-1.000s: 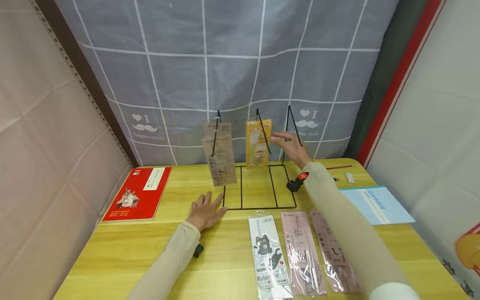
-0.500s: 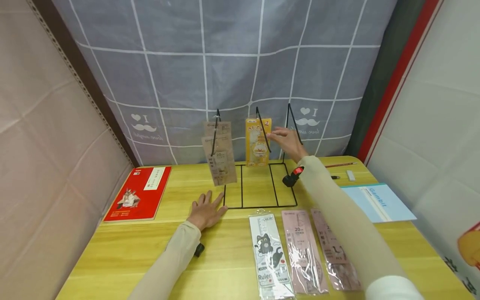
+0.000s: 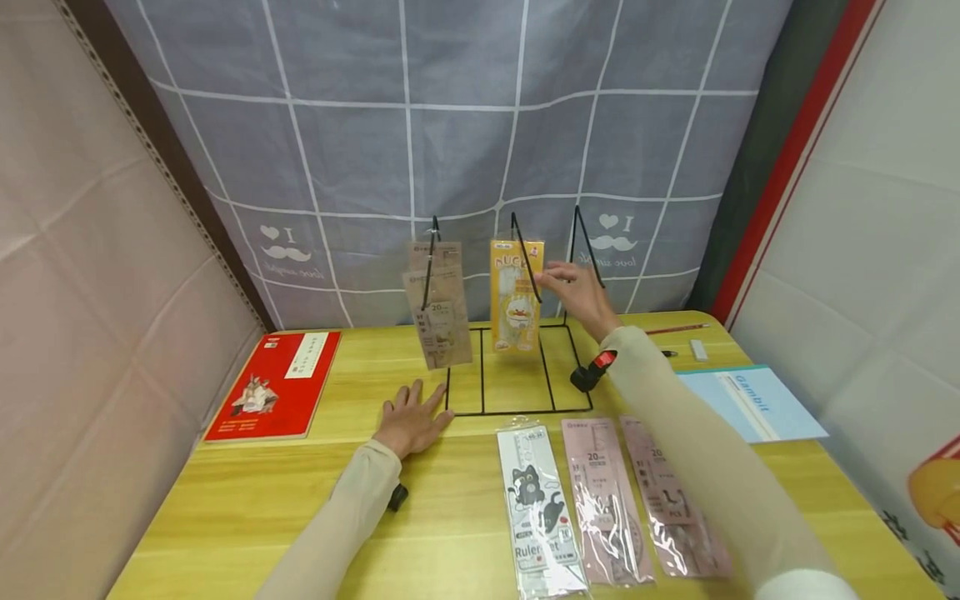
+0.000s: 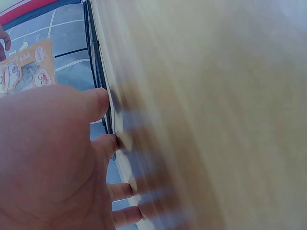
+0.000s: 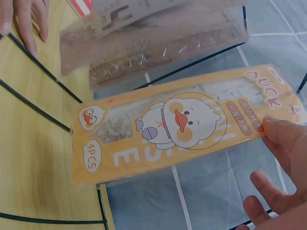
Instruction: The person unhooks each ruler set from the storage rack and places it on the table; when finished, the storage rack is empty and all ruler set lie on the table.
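Note:
A yellow duck ruler set (image 3: 516, 333) in a clear packet hangs at the middle arm of a black wire display rack (image 3: 525, 414). My right hand (image 3: 576, 293) pinches its right edge, thumb on the front face, as the right wrist view shows of the ruler set (image 5: 187, 120). Other fingers of that hand stay apart from the packet. My left hand (image 3: 408, 423) rests on the table with fingers spread, fingertips right at the rack's front left corner. Pinkish ruler packets (image 3: 442, 321) hang from the rack's left arm; the right arm carries nothing.
A white cat ruler set (image 3: 534, 508) and two pink ruler packets (image 3: 603, 500) lie before the rack. A red booklet (image 3: 277, 383) is at left. At right are a blue notebook (image 3: 753, 404), an eraser (image 3: 698, 350) and a pencil (image 3: 678, 328). Grey curtain (image 3: 465, 150) hangs behind.
My right hand has come to the duck ruler set's edge and taken hold of it. The packet hangs slightly lower and nearer than before. The left hand has stayed in place.

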